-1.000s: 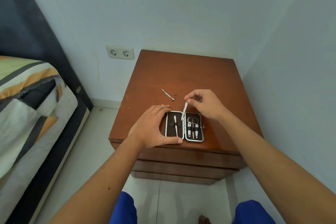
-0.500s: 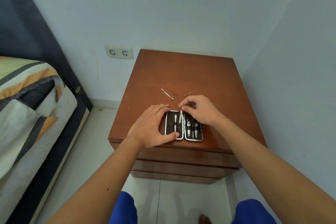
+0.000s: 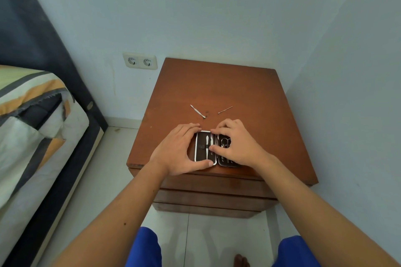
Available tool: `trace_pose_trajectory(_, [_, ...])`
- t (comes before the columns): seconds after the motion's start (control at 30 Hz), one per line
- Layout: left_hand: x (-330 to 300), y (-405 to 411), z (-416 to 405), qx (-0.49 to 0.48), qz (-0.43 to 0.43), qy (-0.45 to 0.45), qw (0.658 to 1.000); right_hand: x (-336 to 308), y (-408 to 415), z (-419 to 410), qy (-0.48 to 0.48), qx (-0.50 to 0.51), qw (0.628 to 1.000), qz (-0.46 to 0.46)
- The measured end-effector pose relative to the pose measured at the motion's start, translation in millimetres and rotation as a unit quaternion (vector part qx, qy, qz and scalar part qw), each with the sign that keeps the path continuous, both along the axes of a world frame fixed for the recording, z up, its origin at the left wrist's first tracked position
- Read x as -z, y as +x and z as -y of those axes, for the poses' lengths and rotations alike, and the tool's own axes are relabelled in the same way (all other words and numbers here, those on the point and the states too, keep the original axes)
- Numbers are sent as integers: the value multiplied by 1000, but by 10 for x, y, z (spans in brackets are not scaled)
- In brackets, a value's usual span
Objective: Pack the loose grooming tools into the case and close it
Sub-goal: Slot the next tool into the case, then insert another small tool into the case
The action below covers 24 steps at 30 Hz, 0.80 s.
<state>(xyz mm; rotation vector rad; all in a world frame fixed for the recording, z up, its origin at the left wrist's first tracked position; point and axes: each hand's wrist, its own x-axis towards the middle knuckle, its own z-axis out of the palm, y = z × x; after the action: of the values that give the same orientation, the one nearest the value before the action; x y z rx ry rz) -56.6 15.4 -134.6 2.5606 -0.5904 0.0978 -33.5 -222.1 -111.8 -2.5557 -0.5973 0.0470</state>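
Observation:
A small black case point(image 3: 200, 155) with a white rim lies open near the front edge of the brown nightstand point(image 3: 217, 84). My left hand point(image 3: 175, 151) grips the case's left half, thumb along its front rim. My right hand point(image 3: 238, 145) covers the right half and pinches a slim nail file at the hinge line; the file is mostly hidden by my fingers. A pale tool point(image 3: 207, 143) sits strapped in the left half, and scissors point(image 3: 225, 141) show in the right half. Two loose tools lie behind the case: a cuticle pusher point(image 3: 198, 111) and a thin metal pick point(image 3: 225, 110).
The nightstand stands in a corner, with walls behind it and to the right. A double wall socket point(image 3: 140, 62) is on the wall to its left. A bed point(image 3: 32, 128) with striped bedding fills the left side. My knees in blue shorts point(image 3: 145, 249) are below.
My right hand has brought the nail file down from above the case's far edge to the hinge line inside it. The thin pick behind came into view. My left hand stayed on the case.

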Motion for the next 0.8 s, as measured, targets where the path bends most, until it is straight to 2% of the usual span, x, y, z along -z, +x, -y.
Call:
trace_pose_trajectory(0.2, [3,1,2,2,10,6,1000,-33,-42,13,-38,-23,999,15])
trace_pose_trajectory(0.5, [17,2,-1,2,9,0,1000,-19,-149,30,-9,-25,1000,7])
trace_pose_trajectory(0.63, [17,5,1,1,5,-5,1000,-53,-56,20,37,-1,999,1])
trace_pose_trajectory(0.8, [1,11,1,-2,-2,-7,1000,-199,338,-125,102,78,992,10])
